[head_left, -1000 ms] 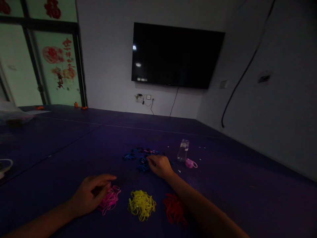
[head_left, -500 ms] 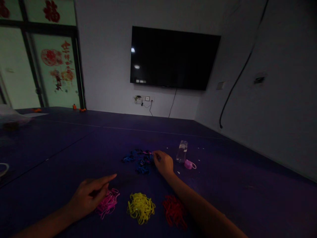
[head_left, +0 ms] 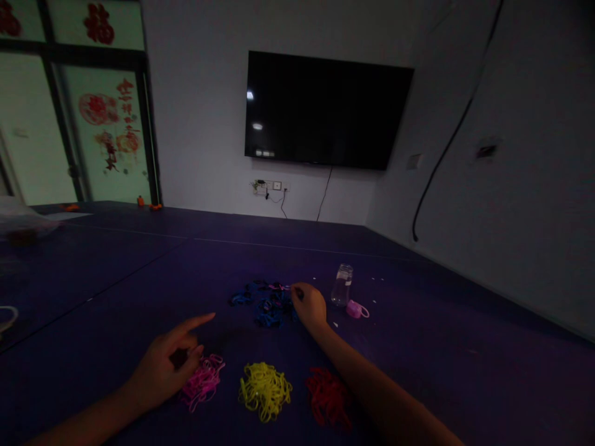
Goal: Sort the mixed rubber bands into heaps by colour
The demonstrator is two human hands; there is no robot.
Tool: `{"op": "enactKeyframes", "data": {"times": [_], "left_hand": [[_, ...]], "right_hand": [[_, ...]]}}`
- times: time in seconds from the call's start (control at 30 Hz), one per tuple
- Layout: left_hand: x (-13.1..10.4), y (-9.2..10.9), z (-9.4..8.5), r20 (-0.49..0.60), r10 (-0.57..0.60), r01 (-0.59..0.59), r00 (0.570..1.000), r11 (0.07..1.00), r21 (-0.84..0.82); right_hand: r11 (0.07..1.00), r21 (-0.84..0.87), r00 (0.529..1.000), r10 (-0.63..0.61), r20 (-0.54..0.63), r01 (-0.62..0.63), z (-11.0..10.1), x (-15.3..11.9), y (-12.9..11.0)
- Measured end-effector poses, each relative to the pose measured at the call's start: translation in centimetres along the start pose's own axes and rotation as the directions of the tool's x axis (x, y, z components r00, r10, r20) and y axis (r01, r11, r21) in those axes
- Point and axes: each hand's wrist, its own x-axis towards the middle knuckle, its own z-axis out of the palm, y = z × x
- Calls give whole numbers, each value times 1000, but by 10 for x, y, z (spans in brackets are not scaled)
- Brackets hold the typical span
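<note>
My left hand [head_left: 162,362] hovers over the left part of a pile of pink rubber bands [head_left: 204,381], its index finger stretched out and thumb apart, holding nothing. My right hand [head_left: 309,305] is closed in a pinch at the right edge of a loose pile of blue and dark bands [head_left: 269,306]. A pink rubber band [head_left: 279,287] runs from that pile to its fingertips. Under my right forearm's inner side lies a heap of red rubber bands [head_left: 328,396], partly covered. Between the forearms sits a heap of yellow rubber bands [head_left: 264,390].
Right of my right hand, a clear bottle [head_left: 343,285] stands beside a pink cap with a loop [head_left: 356,309]. Small white scraps dot the dark purple surface [head_left: 418,347]. A clear plastic bag [head_left: 23,220] lies far left. A television [head_left: 328,111] hangs on the wall.
My left hand's index finger has lifted and parted further from the thumb. My right hand has shifted slightly right, still pinched by the blue pile.
</note>
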Motion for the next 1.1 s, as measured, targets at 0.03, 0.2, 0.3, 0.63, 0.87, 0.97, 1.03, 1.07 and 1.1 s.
{"op": "enactKeyframes", "data": {"times": [0.03,0.2,0.3,0.63,0.87,0.97,1.03,1.07,1.1], "left_hand": [[0,-2,1,6,-1,1,1000,1000,-8],[-3,-15,4,58,44,-39,997,996,-82],[-2,-14,4,43,50,-47,998,996,-74],[3,3,1,-60,178,-173,982,982,73],[4,3,1,-61,145,-142,988,989,42],[1,-2,2,-42,86,-86,995,996,-9],[-1,-5,2,-32,50,-51,998,998,-46],[-1,-6,2,-35,34,-37,999,997,-63],[-2,-8,2,-42,16,-19,999,997,-79]], "right_hand": [[1000,-5,1000,9,-2,-9,1,0,1],[996,-25,996,86,34,-85,4,2,8],[988,-51,983,153,97,-149,4,3,9],[991,-100,976,111,186,-93,1,2,7],[988,-131,975,112,192,-88,3,4,9],[988,-129,974,114,196,-90,4,4,9],[989,-120,973,113,202,-90,4,4,9],[989,-118,972,112,206,-89,4,4,9],[989,-119,972,111,209,-88,3,4,8]]}}
